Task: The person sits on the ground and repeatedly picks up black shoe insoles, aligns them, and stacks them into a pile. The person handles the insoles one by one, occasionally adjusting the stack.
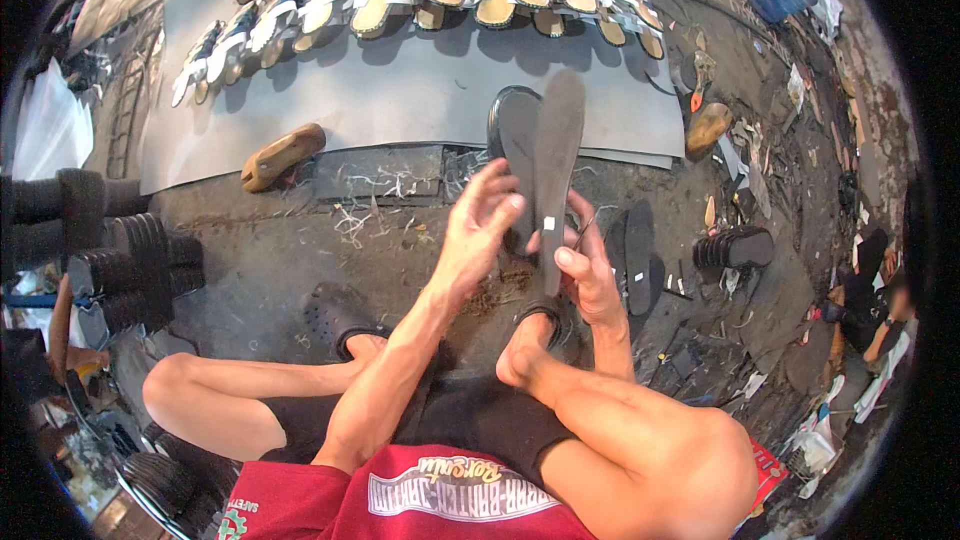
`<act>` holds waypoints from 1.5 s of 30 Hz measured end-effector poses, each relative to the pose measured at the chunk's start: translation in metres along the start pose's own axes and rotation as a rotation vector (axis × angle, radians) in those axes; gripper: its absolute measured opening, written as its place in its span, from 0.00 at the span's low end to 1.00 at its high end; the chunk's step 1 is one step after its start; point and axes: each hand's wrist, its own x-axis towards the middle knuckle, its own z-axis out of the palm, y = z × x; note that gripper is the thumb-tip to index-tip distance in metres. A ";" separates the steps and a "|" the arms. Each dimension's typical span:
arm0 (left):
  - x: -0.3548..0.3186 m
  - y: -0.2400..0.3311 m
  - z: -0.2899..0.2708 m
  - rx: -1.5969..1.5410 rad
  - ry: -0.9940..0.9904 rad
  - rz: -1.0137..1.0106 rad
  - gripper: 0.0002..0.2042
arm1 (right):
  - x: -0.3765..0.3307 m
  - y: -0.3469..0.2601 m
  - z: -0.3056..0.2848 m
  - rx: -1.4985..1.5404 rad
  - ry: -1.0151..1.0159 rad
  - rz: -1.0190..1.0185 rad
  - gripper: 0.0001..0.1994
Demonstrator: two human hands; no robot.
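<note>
Right hand (595, 282) clamped on near end of grey sole (562, 135); left hand (482, 232) just beside, loosely open. Lone low grip could let sole tip.

Dark flat sole (560, 140) in R hand (594, 278), ctr; strappy tan-soled sandals (380, 0) on flat grey sheet (400, 90), top ctr; brown foot-shaped last (283, 157) across sheet's lower edge, L of ctr; stacked black soles (140, 240) mid-L.
</note>
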 end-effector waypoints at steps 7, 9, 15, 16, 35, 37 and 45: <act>0.087 0.012 -0.035 0.443 0.184 0.281 0.27 | 0.037 -0.001 0.028 -1.162 0.479 -0.417 0.41; 0.109 0.009 -0.038 0.621 0.164 0.364 0.30 | 0.043 0.018 0.029 -1.227 0.486 -0.168 0.40; 0.153 0.013 -0.038 1.003 -0.006 0.592 0.35 | 0.045 0.026 0.025 -1.349 0.416 -0.227 0.45; 0.156 0.012 -0.039 1.044 -0.025 0.634 0.34 | 0.042 0.023 0.028 -1.348 0.406 -0.224 0.46; 0.168 0.026 -0.036 0.969 -0.068 0.482 0.30 | 0.049 0.035 0.017 -1.422 0.430 -0.252 0.53; 0.169 0.027 -0.035 0.979 -0.068 0.483 0.29 | 0.050 0.036 0.016 -1.419 0.436 -0.252 0.53; 0.177 0.020 -0.038 0.949 -0.079 0.547 0.29 | 0.050 0.038 0.009 -1.376 0.427 -0.271 0.52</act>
